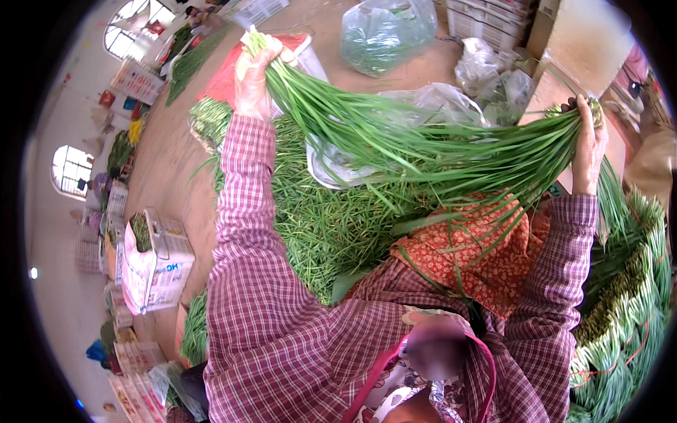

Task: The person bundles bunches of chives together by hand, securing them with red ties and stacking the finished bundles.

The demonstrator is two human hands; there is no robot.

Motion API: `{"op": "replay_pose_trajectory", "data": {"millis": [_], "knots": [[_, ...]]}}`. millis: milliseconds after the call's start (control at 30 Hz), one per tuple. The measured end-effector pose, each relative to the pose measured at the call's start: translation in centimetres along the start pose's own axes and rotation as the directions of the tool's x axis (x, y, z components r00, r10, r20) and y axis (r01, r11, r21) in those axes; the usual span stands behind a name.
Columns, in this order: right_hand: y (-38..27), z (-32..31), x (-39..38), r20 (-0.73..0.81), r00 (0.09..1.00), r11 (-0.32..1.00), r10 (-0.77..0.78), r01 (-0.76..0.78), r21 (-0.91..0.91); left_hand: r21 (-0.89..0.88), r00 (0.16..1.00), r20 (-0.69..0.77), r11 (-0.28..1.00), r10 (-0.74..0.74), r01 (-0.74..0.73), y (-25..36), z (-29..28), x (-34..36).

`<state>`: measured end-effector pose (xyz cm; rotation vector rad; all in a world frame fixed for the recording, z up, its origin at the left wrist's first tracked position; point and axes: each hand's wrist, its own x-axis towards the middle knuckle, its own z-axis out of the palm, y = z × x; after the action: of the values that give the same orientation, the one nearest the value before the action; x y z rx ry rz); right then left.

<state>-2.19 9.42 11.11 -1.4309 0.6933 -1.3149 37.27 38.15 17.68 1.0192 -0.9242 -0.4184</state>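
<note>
A long bunch of green chives [423,148] stretches between my two raised hands and sags in the middle. At the far left, my left hand [254,83] is closed round its pale stem ends, which stick up above the fingers. My right hand [588,144] grips the other side of the bunch at the far right, its fingers wrapped round the leaves near a cluster of pale ends. Some loose blades hang down over the red-orange flowered cloth [465,247] on my lap. Under the bunch lies a wide heap of short green cuttings [331,233].
Tied chive bundles [627,317] with red bands are stacked to my right. Ahead are a clear bag of greens [388,35], a white-rimmed tub [331,180] and crumpled plastic bags [493,74]. A white box [162,264] stands left, with crates and people beyond.
</note>
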Motion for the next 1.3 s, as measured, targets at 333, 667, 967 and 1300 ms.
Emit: {"op": "replay_pose_trajectory", "data": {"millis": [333, 667, 967, 1300], "knots": [[-7.4, 11.4, -2.9, 0.411, 0.91, 0.993, -0.054, 0.004, 0.122, -0.059, 0.979, 0.202, 0.998, -0.024, 0.037, 1.1, 7.1, -2.0], [-8.0, 16.6, -4.2, 0.636, 0.763, 0.915, -0.113, -0.169, 0.365, -0.463, 0.883, 0.433, 0.797, -0.178, 0.388, -4.4, 15.1, -2.8], [-5.7, 17.1, -3.3, 0.429, 0.693, 0.786, -0.579, 0.614, 0.071, -0.615, 0.78, 0.565, 0.492, -0.27, 0.616, -6.7, 15.9, -3.5], [-5.7, 17.5, -1.1, 0.809, 0.368, 0.061, -0.458, 0.921, -0.385, -0.454, 0.795, 0.53, 0.694, -0.295, 0.559, -5.7, 16.1, -3.7]]}}
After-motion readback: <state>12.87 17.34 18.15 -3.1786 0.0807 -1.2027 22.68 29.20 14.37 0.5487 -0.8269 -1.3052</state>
